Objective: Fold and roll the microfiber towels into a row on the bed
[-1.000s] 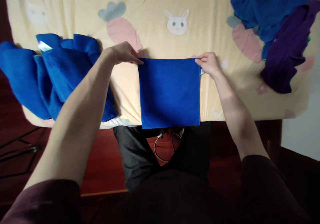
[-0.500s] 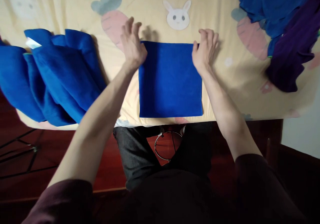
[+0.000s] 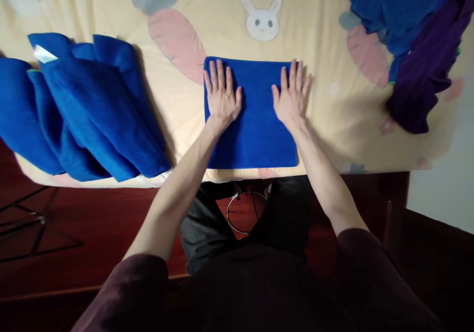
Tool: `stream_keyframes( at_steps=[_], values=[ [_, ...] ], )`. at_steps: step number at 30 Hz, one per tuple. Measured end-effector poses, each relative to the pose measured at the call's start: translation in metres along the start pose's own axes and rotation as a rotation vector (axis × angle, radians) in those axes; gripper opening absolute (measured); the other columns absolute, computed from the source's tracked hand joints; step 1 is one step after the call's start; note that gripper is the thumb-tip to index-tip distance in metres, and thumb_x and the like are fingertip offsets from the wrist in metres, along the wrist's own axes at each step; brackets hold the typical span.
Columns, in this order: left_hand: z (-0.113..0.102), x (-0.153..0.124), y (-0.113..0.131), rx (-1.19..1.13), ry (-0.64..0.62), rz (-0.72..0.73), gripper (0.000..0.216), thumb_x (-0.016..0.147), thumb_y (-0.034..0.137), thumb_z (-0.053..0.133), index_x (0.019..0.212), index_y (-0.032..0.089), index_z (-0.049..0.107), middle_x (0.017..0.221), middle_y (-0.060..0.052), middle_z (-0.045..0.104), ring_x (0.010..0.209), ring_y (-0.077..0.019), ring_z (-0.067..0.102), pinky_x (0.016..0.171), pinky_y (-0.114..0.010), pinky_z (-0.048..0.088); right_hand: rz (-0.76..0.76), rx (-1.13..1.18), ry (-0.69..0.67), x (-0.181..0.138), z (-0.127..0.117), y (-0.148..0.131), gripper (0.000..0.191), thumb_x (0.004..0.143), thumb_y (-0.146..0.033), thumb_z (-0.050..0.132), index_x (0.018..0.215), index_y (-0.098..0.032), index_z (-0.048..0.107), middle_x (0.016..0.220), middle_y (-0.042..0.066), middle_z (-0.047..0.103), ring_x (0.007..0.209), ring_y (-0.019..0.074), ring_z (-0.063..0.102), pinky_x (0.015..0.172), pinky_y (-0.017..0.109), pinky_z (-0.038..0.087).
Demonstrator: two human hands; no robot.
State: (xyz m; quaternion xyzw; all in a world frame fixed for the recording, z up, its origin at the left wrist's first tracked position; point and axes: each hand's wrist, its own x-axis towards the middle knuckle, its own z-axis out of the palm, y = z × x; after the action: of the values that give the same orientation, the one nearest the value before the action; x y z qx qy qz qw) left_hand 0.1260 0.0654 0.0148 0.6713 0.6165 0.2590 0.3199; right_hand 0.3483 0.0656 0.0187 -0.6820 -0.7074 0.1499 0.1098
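A folded blue cloth (image 3: 255,134) lies flat and square on the cream sheet (image 3: 318,124) near the front edge. My left hand (image 3: 220,95) rests palm down on the cloth's upper left part, fingers stretched out. My right hand (image 3: 291,97) lies flat on its upper right part, fingers spread toward the far edge. Neither hand holds anything.
A heap of blue cloths (image 3: 77,109) hangs over the front edge at the left. Blue cloths (image 3: 400,6) and a purple cloth (image 3: 425,70) lie crumpled at the back right. The sheet has carrot and rabbit prints. Below the edge are my dark trousers and a red-brown floor.
Both hands let go of the cloth's top corners and now press flat on it. The cloth went from hanging over the edge to lying wholly on the sheet.
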Motion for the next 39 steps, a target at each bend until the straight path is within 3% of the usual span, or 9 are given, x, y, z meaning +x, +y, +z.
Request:
stream_keyframes(
  at_steps=[3,7,12,16,19,26,33,37,39],
  values=[
    [0.012,-0.049,0.005,0.055,-0.069,0.055,0.078,0.102,0.059,0.05,0.171,0.023,0.046,0.184,-0.004,0.029,0.175,-0.0304,0.001,0.144,-0.06,0.0,-0.114,0.021,-0.089,-0.043,0.009,-0.013,0.072,0.113,-0.049,0.037,0.179,-0.023,0.026,0.186,0.007,0.022,0.175,0.0336,0.006,0.141,0.068,0.002],
    [0.005,-0.109,-0.009,0.137,-0.061,-0.012,0.08,0.105,0.062,0.046,0.177,0.029,0.034,0.185,0.0,0.024,0.175,-0.0276,0.002,0.144,-0.057,0.003,-0.033,0.013,-0.034,-0.072,0.008,0.013,0.07,0.114,-0.052,0.031,0.179,-0.025,0.027,0.184,0.007,0.027,0.174,0.0304,0.016,0.141,0.066,0.01],
    [0.003,-0.141,-0.002,0.196,-0.033,-0.042,0.085,0.104,0.062,0.05,0.179,0.028,0.027,0.186,0.0,0.014,0.174,-0.0302,-0.006,0.144,-0.06,0.001,0.006,-0.064,0.037,-0.101,-0.005,0.005,0.074,0.112,-0.052,0.038,0.179,-0.023,0.028,0.184,0.011,0.027,0.175,0.0371,0.012,0.138,0.076,0.006],
    [0.019,-0.161,0.002,0.208,-0.089,0.111,0.072,0.108,0.052,0.046,0.176,0.028,0.037,0.186,-0.001,0.013,0.174,-0.031,0.001,0.144,-0.059,0.004,-0.16,-0.034,-0.066,-0.153,0.012,-0.031,0.069,0.111,-0.044,0.042,0.178,-0.029,0.032,0.184,0.003,0.026,0.175,0.0306,0.013,0.143,0.066,0.006],
    [0.022,-0.186,-0.017,0.253,-0.061,0.146,0.07,0.11,0.049,0.042,0.174,0.02,0.041,0.185,-0.007,0.02,0.174,-0.0326,0.01,0.144,-0.058,0.007,-0.203,0.001,-0.067,-0.184,0.031,-0.03,0.066,0.114,-0.043,0.039,0.176,-0.02,0.037,0.185,0.007,0.024,0.174,0.0301,0.019,0.142,0.062,0.011],
    [0.01,-0.242,-0.063,0.31,0.067,0.084,0.073,0.112,0.048,0.037,0.173,0.007,0.038,0.183,-0.018,0.023,0.173,-0.0324,0.019,0.143,-0.056,0.012,0.107,-0.01,0.192,-0.218,0.051,0.005,0.069,0.115,-0.049,0.037,0.173,-0.012,0.041,0.183,0.017,0.028,0.172,0.034,0.024,0.139,0.064,0.015],
    [0.004,-0.274,-0.091,0.203,0.108,0.084,0.072,0.108,0.041,0.047,0.17,0.006,0.04,0.179,-0.022,0.032,0.171,-0.0363,0.025,0.141,-0.061,0.015,0.124,0.195,0.362,-0.251,0.058,0.031,0.06,0.109,-0.043,0.048,0.157,-0.01,0.06,0.165,0.021,0.057,0.163,0.0327,0.043,0.137,0.06,0.026],
    [-0.009,-0.287,-0.106,0.036,0.108,0.09,0.065,0.099,0.03,0.055,0.161,0.011,0.054,0.169,-0.021,0.051,0.165,-0.0361,0.04,0.138,-0.06,0.028,0.246,0.495,0.537,-0.256,0.052,0.047,0.038,0.097,-0.024,0.05,0.121,-0.014,0.077,0.131,0.02,0.079,0.128,0.03,0.073,0.119,0.051,0.053],
    [-0.016,-0.292,-0.109,-0.066,0.151,0.057,0.055,0.098,0.03,0.055,0.151,0.014,0.064,0.158,-0.019,0.064,0.155,-0.0348,0.054,0.132,-0.057,0.04,0.35,0.566,0.639,-0.258,0.049,0.051,0.03,0.091,-0.019,0.049,0.102,-0.016,0.077,0.11,0.018,0.083,0.107,0.029,0.078,0.109,0.048,0.059]
  ],
)
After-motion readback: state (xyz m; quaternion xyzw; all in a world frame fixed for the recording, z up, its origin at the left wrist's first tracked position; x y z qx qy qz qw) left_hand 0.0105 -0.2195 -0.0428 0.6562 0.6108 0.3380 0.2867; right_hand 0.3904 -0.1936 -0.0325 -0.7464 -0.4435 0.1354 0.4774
